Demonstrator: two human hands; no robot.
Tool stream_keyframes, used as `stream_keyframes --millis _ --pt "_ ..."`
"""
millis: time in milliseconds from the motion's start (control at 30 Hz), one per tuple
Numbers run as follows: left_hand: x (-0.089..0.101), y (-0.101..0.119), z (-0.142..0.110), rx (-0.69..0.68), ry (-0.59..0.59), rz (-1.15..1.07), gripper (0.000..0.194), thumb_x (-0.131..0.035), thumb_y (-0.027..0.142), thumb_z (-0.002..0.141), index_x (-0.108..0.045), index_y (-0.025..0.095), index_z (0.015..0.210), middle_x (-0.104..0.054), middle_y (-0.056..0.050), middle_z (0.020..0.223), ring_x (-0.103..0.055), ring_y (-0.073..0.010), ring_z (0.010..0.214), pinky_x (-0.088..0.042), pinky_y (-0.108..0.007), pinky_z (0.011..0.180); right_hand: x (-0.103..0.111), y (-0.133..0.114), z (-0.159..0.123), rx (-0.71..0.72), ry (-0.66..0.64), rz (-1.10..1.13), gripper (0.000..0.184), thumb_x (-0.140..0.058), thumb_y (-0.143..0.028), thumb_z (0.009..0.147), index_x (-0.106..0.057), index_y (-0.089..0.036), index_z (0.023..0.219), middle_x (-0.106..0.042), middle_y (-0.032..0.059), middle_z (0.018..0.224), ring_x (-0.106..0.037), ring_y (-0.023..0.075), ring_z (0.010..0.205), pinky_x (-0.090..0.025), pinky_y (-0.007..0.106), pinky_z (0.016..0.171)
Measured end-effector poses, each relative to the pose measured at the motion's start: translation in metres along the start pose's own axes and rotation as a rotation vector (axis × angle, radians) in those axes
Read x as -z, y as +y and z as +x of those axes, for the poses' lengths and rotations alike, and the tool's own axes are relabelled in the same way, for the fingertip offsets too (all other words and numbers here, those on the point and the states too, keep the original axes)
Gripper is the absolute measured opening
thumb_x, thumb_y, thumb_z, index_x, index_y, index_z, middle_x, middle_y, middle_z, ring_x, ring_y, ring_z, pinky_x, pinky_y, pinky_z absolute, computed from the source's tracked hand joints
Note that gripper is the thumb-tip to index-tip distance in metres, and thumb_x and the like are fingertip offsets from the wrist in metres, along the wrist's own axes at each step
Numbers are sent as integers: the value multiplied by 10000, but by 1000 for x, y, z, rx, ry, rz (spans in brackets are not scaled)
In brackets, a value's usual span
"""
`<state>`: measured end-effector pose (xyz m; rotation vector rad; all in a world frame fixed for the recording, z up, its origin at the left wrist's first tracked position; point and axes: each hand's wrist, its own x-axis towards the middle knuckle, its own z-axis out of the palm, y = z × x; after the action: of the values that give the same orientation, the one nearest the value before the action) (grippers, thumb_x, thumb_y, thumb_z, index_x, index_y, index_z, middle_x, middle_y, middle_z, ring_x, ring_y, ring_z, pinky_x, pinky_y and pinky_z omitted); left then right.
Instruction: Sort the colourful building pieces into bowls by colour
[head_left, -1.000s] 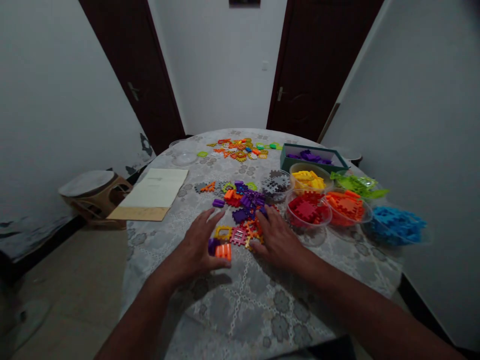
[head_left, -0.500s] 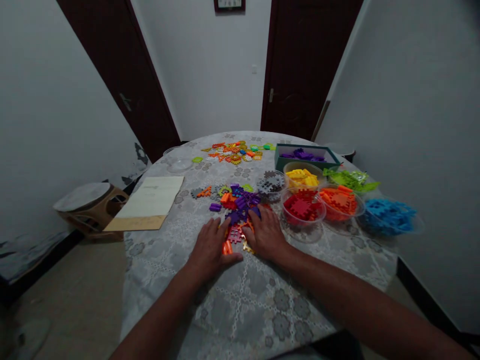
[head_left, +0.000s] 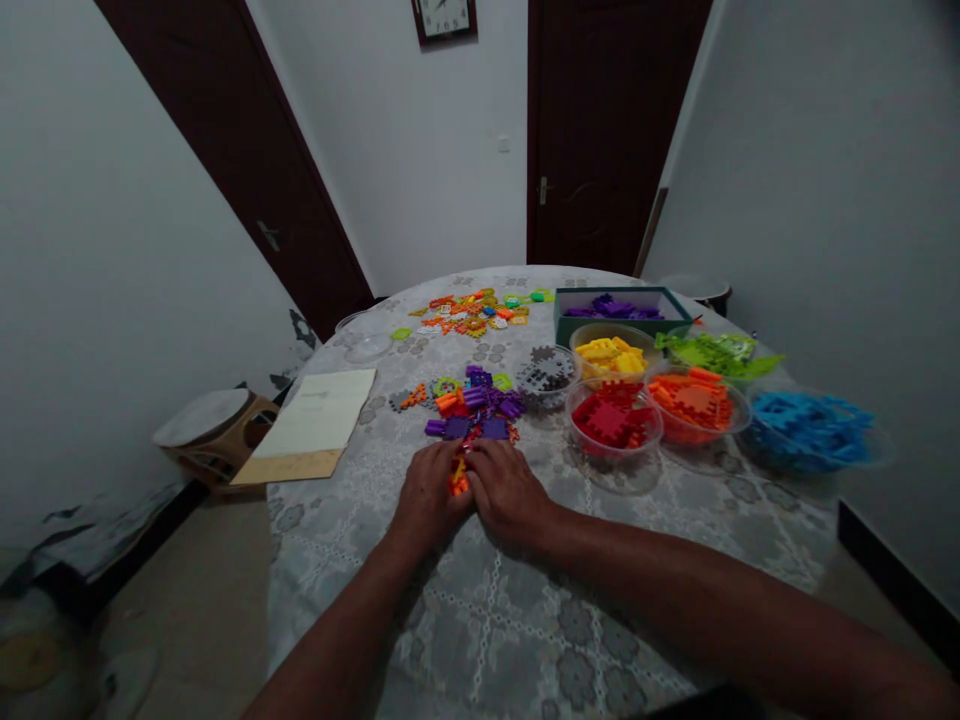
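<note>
My left hand [head_left: 429, 490] and my right hand [head_left: 508, 490] lie close together on the table, fingers curled and pressed together round a small heap of toothed plastic building pieces. Orange and yellow pieces [head_left: 459, 475] show in the gap between the hands; the rest of what they enclose is hidden. Just beyond the fingertips are flat purple pieces [head_left: 494, 429] and a purple connector [head_left: 435, 427]. Farther back in the same pile sit more purple pieces [head_left: 491, 398], an orange connector [head_left: 451, 403] and a lime green ring-shaped piece [head_left: 447, 386].
On the right stand clear bowls of red [head_left: 613, 420], orange [head_left: 697, 405], blue [head_left: 814, 430], yellow [head_left: 611, 355], green [head_left: 712, 352] and grey pieces [head_left: 546, 375]. A green box [head_left: 574, 330] holds purple pieces. A mixed pile [head_left: 472, 315] lies at the back, a notebook [head_left: 315, 420] at left.
Both hands have drawn nearer each other and curled in over the front of the pile, pulling pieces together. The view has shifted slightly.
</note>
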<state>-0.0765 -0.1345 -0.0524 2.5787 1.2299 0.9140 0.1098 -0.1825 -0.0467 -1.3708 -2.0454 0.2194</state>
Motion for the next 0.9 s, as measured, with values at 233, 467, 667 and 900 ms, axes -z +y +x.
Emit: stream_keyframes --millis 233,467,667,900 --pt "3 -2 5 34 -65 -83 685 -676 343 889 -491 174 1527 -607 -194 1416 -578 -356 1318 -453 -577 1147 -14 -5 32 -46 67 306 283 -417 -240 1080 -691 -181 1039 -700 101 1049 -600 238 1043 -459 410 1028" --pt "-2 20 2 10 -99 -57 1111 -856 360 676 -321 140 1625 -515 -237 1503 -512 -406 1393 -440 -596 1167 -3 1 35 -222 134 663 371 -390 -329 1070 -671 -210 860 -695 53 930 -643 200 920 -483 335 905" --pt "-11 30 -4 -18 -6 79 884 -688 283 879 -264 144 1642 -515 -249 1516 -510 -390 1423 -458 -596 1159 -2 8 33 -322 143 796 363 -432 -402 1018 -661 -220 803 -682 33 856 -642 208 859 -484 324 801" --pt "-12 29 2 -30 8 170 714 -596 242 933 -368 140 1603 -610 -234 1436 -590 -374 1349 -489 -582 1141 0 8 26 -343 131 865 374 -448 -465 1014 -675 -218 848 -694 36 866 -626 211 844 -480 330 805"
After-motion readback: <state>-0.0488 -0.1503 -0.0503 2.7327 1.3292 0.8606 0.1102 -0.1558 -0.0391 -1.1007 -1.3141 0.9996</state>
